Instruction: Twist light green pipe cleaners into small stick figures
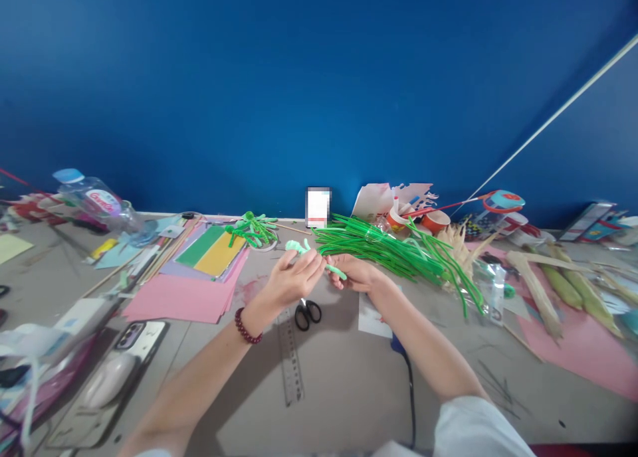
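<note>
My left hand [295,276] and my right hand [355,274] meet above the table's middle, both pinching a light green pipe cleaner [299,247] that is bent and twisted between the fingers. A red bead bracelet [246,327] sits on my left wrist. Just behind the hands lies a big bundle of dark green pipe cleaners [399,251]. Black-handled scissors [308,313] and a clear ruler [291,357] rest on the table under my hands.
Pink, green and yellow paper sheets [199,271] lie at left, with a green twisted pipe-cleaner piece [252,230] behind them. A phone [137,337], a mouse [107,379], a plastic bottle [94,201], corn husks [568,287] and paper cups [433,221] crowd the table.
</note>
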Tool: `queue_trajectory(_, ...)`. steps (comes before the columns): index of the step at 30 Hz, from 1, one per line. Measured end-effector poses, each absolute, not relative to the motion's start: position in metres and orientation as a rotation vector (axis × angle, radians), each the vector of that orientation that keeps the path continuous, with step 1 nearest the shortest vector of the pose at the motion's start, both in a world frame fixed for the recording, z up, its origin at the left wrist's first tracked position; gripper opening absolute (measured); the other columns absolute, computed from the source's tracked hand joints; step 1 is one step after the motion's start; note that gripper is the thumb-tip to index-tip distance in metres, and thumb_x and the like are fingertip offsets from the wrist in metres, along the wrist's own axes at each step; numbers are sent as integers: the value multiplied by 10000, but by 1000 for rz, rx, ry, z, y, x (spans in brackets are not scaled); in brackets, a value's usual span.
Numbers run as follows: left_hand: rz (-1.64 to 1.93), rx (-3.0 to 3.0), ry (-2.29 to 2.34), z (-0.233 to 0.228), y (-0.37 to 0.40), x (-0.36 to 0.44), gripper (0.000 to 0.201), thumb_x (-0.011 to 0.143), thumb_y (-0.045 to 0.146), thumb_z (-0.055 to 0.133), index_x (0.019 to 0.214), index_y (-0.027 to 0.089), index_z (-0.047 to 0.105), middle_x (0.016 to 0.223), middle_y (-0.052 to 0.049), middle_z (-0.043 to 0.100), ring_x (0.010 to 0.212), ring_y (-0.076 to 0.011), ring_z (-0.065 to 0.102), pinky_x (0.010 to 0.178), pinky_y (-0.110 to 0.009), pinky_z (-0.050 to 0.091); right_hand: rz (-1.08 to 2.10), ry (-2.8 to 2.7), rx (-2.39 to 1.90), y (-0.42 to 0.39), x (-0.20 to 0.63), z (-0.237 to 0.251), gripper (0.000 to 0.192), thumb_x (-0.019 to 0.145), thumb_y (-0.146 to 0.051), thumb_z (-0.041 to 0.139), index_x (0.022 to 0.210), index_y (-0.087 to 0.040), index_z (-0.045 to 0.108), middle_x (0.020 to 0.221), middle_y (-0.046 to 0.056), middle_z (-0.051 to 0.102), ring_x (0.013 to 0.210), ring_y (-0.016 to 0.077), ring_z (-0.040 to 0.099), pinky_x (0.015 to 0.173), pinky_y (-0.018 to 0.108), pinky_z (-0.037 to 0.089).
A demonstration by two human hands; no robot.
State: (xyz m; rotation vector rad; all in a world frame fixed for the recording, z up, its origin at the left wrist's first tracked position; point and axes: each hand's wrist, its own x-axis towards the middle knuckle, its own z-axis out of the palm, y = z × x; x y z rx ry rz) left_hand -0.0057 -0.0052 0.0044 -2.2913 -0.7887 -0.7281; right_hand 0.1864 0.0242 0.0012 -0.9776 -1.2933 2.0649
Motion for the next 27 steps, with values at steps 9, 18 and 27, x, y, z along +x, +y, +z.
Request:
queue_trajectory(9, -518, -2362, -918, 13, 1, 6, 237, 889, 68, 444, 1023, 174, 608, 1002, -66, 669, 1026, -201, 549, 860, -359, 351, 654, -1967, -1341, 17, 182, 8, 319, 903, -364, 477, 667, -175, 579, 618, 11, 602, 572, 128, 536, 561, 241, 371)
queue_trajectory(18, -604, -2588, -1172, 19, -2, 2, 137, 880, 166, 503, 890, 204, 635, 847, -49, 657, 860, -214, 513, 721, -374, 327, -284, -2502, -1157, 9, 180, 11, 320, 957, -261, 407, 727, -145, 596, 675, 64, 608, 680, 169, 541, 618, 267, 337)
queue_trajectory(27, -805, -2536, -981, 18, 2, 2, 219, 894, 104, 452, 746, 184, 591, 724, -6, 632, 837, -174, 513, 743, -351, 326, 846, -2035, -1171, 16, 188, 13, 276, 837, -385, 586, 662, -172, 592, 585, -17, 592, 554, 109, 520, 528, 221, 346)
